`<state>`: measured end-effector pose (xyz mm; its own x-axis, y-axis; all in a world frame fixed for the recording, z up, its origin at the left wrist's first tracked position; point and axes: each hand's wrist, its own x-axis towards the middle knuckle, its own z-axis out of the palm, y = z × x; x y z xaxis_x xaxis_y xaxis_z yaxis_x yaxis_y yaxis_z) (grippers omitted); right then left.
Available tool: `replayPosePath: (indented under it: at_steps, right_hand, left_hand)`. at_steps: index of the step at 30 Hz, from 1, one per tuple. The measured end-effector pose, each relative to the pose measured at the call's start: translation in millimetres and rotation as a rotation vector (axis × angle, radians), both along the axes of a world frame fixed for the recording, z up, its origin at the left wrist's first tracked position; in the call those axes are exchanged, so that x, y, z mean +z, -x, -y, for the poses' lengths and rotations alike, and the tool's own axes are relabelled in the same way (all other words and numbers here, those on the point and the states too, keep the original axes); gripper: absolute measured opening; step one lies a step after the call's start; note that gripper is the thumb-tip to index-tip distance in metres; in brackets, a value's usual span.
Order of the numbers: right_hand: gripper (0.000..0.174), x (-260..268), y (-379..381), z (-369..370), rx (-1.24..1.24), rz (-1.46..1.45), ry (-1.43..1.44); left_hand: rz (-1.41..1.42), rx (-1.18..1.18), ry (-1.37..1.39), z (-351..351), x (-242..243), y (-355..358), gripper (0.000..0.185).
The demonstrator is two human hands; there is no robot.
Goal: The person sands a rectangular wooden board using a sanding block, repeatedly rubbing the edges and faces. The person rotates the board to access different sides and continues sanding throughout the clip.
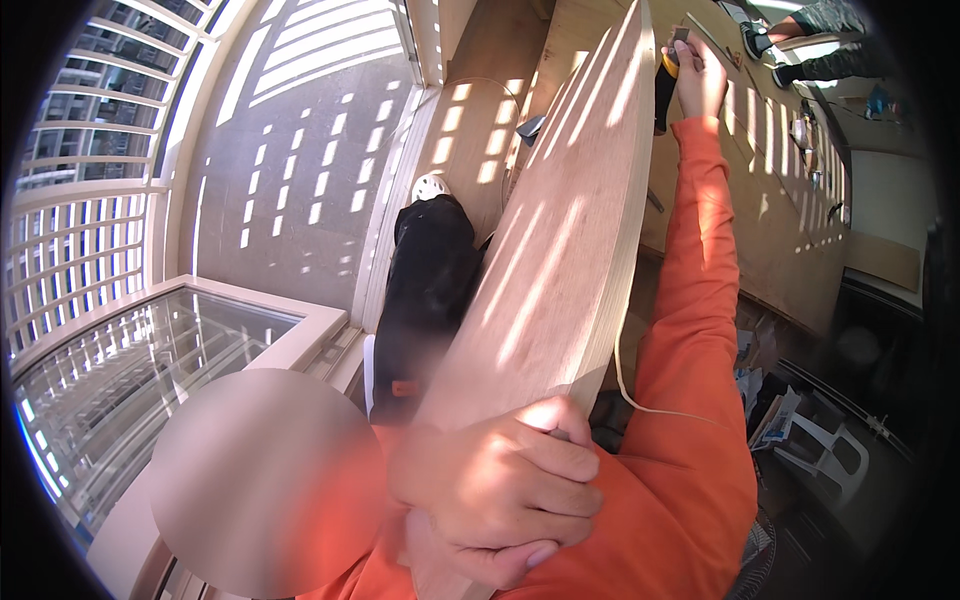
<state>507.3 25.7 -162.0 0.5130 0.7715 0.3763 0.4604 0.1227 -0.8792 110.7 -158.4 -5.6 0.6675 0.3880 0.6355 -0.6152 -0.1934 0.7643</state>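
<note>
A long wood-faced board (559,217) slants away from my body, with stripes of sunlight on its face and a layered edge towards the right. My left hand (502,487) is wrapped around its near end, close to my chest. Stretched far forward, my right hand (697,71) grips a black-and-yellow hand tool (665,86) beside the board's far edge. A small grey piece (681,35) shows at its fingertips; I cannot tell whether it belongs to the tool. A thin pale strip (637,405) hangs along the near right edge of the board and curls over my orange sleeve.
A plywood worktable (750,195) stretches to the right, with several tools along its far side. Another person's legs (817,45) are at the upper right. A white plastic chair (832,457) stands lower right. Glazed door frame (225,300) and white railings (97,165) lie left.
</note>
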Motion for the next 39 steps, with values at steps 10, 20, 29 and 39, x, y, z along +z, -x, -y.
replayPosePath:
  at_steps: [10, 20, 29, 39]
  right_hand:
    - [0.028, -32.2, -23.0, -45.7, -0.263, 0.58, 0.221]
    - [0.026, -52.0, -44.0, -56.1, -0.285, 0.745, 0.204]
    - [0.024, -35.3, -23.5, -30.3, -0.23, 0.798, 0.182]
    - [0.02, 5.5, 8.6, 1.4, -0.137, 0.837, 0.145]
  left_hand:
    - [-0.03, 0.08, -0.051, 0.8, 0.0, 1.0, 0.032]
    - [0.201, 0.243, 0.053, 10.4, -9.0, -15.7, 0.027]
    - [0.007, 0.06, -0.01, 4.1, -4.2, 0.1, 0.028]
    - [-0.01, 0.031, -0.026, 8.6, -4.0, -3.3, 0.027]
